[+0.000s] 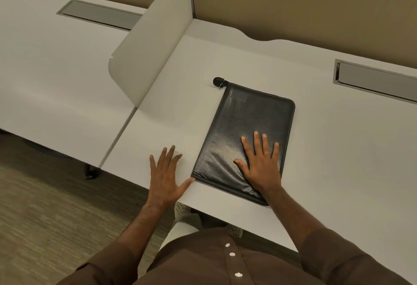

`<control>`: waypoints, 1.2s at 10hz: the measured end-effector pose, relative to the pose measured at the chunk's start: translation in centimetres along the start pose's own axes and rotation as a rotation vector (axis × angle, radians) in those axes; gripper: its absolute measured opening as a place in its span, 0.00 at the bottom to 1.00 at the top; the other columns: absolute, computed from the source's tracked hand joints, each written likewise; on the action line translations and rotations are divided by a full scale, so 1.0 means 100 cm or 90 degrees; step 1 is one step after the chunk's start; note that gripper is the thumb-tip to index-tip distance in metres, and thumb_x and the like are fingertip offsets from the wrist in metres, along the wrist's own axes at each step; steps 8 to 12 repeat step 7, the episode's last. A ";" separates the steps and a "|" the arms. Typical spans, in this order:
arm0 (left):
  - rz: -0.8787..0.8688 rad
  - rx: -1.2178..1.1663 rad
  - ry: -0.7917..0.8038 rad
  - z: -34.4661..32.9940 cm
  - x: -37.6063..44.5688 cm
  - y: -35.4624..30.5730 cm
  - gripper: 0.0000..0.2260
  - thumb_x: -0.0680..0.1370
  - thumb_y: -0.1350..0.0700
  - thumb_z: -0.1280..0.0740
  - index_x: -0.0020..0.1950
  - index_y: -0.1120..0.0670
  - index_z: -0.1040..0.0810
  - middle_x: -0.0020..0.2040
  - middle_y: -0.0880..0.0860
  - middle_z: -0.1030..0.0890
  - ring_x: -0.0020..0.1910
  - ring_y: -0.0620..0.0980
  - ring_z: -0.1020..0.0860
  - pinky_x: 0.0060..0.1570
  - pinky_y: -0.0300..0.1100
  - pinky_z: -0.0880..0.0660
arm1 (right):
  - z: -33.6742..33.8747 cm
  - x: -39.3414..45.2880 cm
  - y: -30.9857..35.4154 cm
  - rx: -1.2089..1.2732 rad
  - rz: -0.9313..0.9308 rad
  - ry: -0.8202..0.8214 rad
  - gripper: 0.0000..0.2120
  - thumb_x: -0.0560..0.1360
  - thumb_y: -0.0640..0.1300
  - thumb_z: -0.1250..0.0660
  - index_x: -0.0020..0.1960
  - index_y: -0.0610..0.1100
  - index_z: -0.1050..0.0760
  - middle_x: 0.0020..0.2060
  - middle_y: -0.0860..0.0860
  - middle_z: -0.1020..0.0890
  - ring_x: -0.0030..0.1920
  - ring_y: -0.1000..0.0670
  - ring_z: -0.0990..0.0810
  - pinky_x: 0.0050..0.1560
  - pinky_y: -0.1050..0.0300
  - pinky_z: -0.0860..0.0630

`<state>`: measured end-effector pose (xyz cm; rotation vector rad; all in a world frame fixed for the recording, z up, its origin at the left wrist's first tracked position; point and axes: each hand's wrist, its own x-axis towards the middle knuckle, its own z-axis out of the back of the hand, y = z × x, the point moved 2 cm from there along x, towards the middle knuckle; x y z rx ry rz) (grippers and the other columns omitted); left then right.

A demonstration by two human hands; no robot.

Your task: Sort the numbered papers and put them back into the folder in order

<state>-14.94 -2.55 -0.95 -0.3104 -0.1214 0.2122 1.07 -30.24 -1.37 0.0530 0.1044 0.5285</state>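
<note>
- Head view: one black zippered folder [246,131] lies closed on the white desk [338,149], near its front edge; its contents are hidden.
- One zipper pull [218,82] sticks out at the far left corner.
- Two hands: the right hand [261,162] rests flat on the folder, fingers straight.
- The left hand [165,178] lies flat on the desk, fingers spread, thumb touching the folder's near corner.
- Two recessed metal trays [374,79] sit in the desks; what they hold cannot be seen.

A brown shirt [203,262] with small white buttons [232,254] down its front at 6 o'clock. Sleeves [334,257] are pushed up; forearms, left hand [163,181] and right hand [262,165] are bare.
</note>
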 end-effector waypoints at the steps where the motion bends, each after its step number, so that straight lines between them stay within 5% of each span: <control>1: -0.067 -0.072 0.002 0.000 0.004 -0.004 0.37 0.78 0.33 0.41 0.78 0.56 0.36 0.82 0.55 0.44 0.82 0.57 0.47 0.75 0.70 0.47 | 0.001 0.001 0.001 -0.010 -0.006 0.008 0.38 0.80 0.72 0.56 0.83 0.54 0.56 0.82 0.43 0.54 0.82 0.40 0.57 0.76 0.29 0.54; 4: -0.146 -0.062 0.066 0.000 0.077 -0.049 0.32 0.84 0.42 0.49 0.83 0.57 0.53 0.83 0.54 0.56 0.82 0.52 0.57 0.80 0.58 0.54 | 0.011 -0.001 0.005 0.020 -0.023 0.052 0.38 0.80 0.71 0.63 0.83 0.52 0.56 0.82 0.46 0.56 0.82 0.43 0.59 0.78 0.33 0.56; 5: -0.186 -0.042 0.075 0.002 0.108 -0.064 0.31 0.83 0.46 0.49 0.83 0.57 0.53 0.83 0.55 0.55 0.82 0.52 0.58 0.80 0.57 0.53 | 0.015 0.001 0.006 0.057 -0.036 0.059 0.39 0.78 0.71 0.69 0.83 0.52 0.58 0.82 0.50 0.59 0.81 0.47 0.63 0.79 0.35 0.59; 7: -0.254 -0.022 0.092 0.003 0.150 -0.083 0.30 0.82 0.49 0.52 0.82 0.61 0.50 0.83 0.59 0.54 0.82 0.55 0.56 0.80 0.57 0.52 | 0.035 0.013 0.016 0.130 -0.109 -0.029 0.42 0.80 0.66 0.71 0.82 0.39 0.47 0.81 0.44 0.49 0.82 0.45 0.54 0.80 0.47 0.60; 12: -0.254 -0.022 0.092 0.003 0.150 -0.083 0.30 0.82 0.49 0.52 0.82 0.61 0.50 0.83 0.59 0.54 0.82 0.55 0.56 0.80 0.57 0.52 | 0.035 0.013 0.016 0.130 -0.109 -0.029 0.42 0.80 0.66 0.71 0.82 0.39 0.47 0.81 0.44 0.49 0.82 0.45 0.54 0.80 0.47 0.60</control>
